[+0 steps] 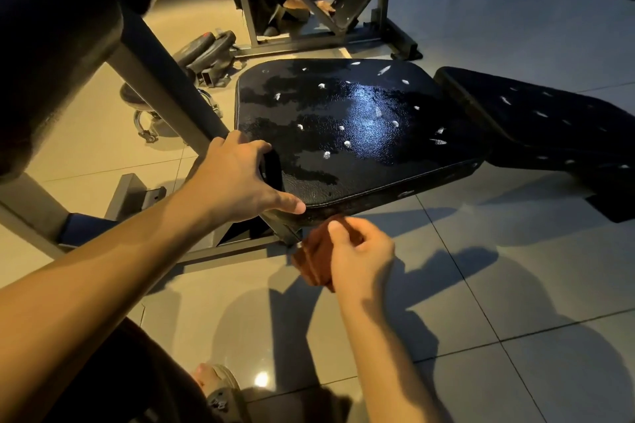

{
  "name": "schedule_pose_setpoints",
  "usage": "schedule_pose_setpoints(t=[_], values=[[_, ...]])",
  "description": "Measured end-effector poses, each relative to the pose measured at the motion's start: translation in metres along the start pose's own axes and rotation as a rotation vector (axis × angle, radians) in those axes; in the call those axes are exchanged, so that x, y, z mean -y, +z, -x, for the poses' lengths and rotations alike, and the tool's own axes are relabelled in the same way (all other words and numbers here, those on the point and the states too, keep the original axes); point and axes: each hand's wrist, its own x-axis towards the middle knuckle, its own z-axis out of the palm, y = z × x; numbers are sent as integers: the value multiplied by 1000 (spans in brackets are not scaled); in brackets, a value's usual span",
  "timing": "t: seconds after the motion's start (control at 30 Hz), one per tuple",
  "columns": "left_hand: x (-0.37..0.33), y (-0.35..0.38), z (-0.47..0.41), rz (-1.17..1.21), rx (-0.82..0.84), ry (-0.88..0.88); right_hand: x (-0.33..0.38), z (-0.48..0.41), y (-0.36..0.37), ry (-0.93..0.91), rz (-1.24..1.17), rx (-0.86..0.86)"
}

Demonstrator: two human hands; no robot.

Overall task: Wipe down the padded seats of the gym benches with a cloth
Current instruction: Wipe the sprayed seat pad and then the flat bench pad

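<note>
Head view, K: cloth location?
M: The rust-brown folded cloth (311, 259) is bunched in the right hand (357, 257), fingers curled round it. It sits just below the front edge of the black padded vinyl seat (360, 134), off the pad.
K: Other hand?
M: The left hand (237, 175) grips the seat's near left corner, thumb along the front edge. Seat surface is glossy and patchy, with white flecks. The black back pad (536, 117) adjoins on the right, the grey steel frame bar (165, 79) is on the left, and the pale tiled floor (515, 302) is beneath.
</note>
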Motion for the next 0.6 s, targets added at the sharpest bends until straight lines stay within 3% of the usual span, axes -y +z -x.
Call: schedule_pose_setpoints(t=[0.13,0.3,0.47,0.6], values=[[1,1,1,12,-5,0,-1,-40,-19,29,-27,-189],[0,0,-1,1,-1,-17,-2,-10,-2,-87,125,7],[-2,0,-1,-23,-5,4,0,-41,-24,4,132,-108],[-1,0,-1,-24,9,-9,-1,-22,-12,-61,208,16]])
